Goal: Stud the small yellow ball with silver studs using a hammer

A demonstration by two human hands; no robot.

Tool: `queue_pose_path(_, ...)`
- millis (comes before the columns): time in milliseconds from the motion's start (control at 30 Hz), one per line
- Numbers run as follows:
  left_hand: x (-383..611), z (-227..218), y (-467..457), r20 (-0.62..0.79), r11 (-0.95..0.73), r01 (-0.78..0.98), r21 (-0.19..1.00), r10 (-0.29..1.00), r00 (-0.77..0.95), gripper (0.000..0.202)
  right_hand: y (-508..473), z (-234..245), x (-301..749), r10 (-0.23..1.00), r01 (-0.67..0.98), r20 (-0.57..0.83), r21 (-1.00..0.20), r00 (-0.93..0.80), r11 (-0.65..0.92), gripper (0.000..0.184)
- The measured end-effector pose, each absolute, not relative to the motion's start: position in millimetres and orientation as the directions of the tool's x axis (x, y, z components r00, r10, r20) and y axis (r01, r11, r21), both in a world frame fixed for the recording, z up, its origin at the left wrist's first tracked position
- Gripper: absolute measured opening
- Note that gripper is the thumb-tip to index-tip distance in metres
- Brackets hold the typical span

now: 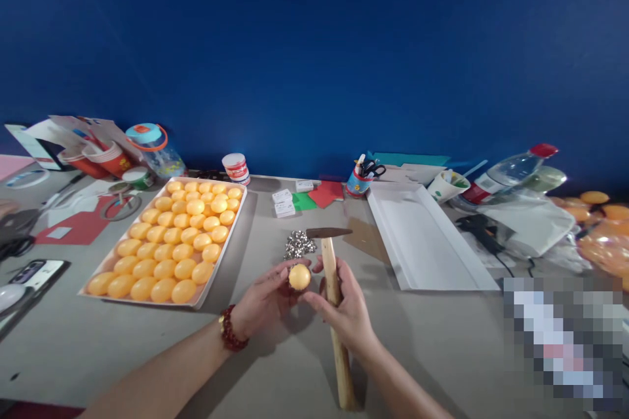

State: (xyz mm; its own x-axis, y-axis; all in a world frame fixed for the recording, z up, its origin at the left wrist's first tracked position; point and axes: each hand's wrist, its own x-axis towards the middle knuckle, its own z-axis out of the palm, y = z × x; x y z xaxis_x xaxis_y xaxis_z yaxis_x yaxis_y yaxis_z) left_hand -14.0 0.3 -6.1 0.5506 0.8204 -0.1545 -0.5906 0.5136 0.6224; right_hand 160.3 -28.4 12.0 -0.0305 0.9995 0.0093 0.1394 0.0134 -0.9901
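My left hand [265, 298] is closed around a single orange ball [299, 277], held just above the grey table [73, 347]. My right hand [344, 308] grips the wooden handle of a hammer [330, 268], and its thumb and forefinger touch the ball as well. The hammer stands upright, its dark metal head pointing left and right above my fingers. A small heap of shiny silver pieces [298, 244] lies on the table just behind the ball. A red bead bracelet [228, 330] circles my left wrist.
A white tray [162, 239] full of several orange balls sits at left. An empty white tray [427, 242] lies at right, with a cup of scissors [361, 180], a paper cup, a water bottle [511, 173], a glue gun and more orange balls beyond.
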Motion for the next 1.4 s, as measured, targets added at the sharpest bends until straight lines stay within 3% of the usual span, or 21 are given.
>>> queue_pose_path(100, -13, -4, 0, -0.182, 0.591, -0.587, 0.553, 0.773, 0.607, 0.033, -29, 21, 156, 0.999, 0.107, -0.03, -0.994, -0.035, -0.027, 0.051)
queue_pose_path(233, -13, -4, 1, -0.217, 0.656, -0.561, 0.505, 0.726, 0.653, 0.032, -29, 25, 155, 0.995, 0.092, -0.04, -0.995, -0.091, -0.032, 0.047)
queue_pose_path(567, -17, -11, -1, -0.163, 0.634, -0.541, 0.552, 0.719, 0.676, 0.038, -31, 24, 161, 0.985, 0.094, -0.098, -0.992, -0.141, -0.085, 0.038)
queue_pose_path(967, -17, -12, -1, -0.174, 0.585, -0.54, 0.605, 0.759, 0.627, 0.03, -27, 22, 169, 0.984, 0.21, -0.017, -0.977, -0.175, 0.021, 0.037)
queue_pose_path(1067, -17, -10, 3, -0.174, 0.551, -0.581, 0.599, 0.798, 0.577, 0.027, -19, 20, 185, 0.997, 0.277, 0.027, -0.96, -0.072, 0.046, 0.03)
queue_pose_path(1133, -17, -9, 6, -0.18, 0.508, -0.619, 0.599, 0.839, 0.513, 0.028, -11, 16, 200, 0.988, 0.468, 0.15, -0.876, 0.038, 0.115, 0.036)
queue_pose_path(1233, -17, -9, 7, -0.159, 0.4, -0.639, 0.656, 0.902, 0.402, 0.028, 4, 11, 222, 0.946, 0.774, 0.318, -0.616, 0.07, 0.149, 0.049)
queue_pose_path(1333, -17, -8, 7, -0.134, 0.302, -0.613, 0.73, 0.943, 0.305, 0.029, 14, 6, 236, 0.953, 0.916, 0.301, -0.391, 0.037, 0.088, 0.058)
queue_pose_path(1400, -16, -7, 7, -0.141, 0.272, -0.605, 0.749, 0.957, 0.255, 0.03, 18, 3, 241, 0.965, 0.951, 0.26, -0.306, 0.038, 0.045, 0.06)
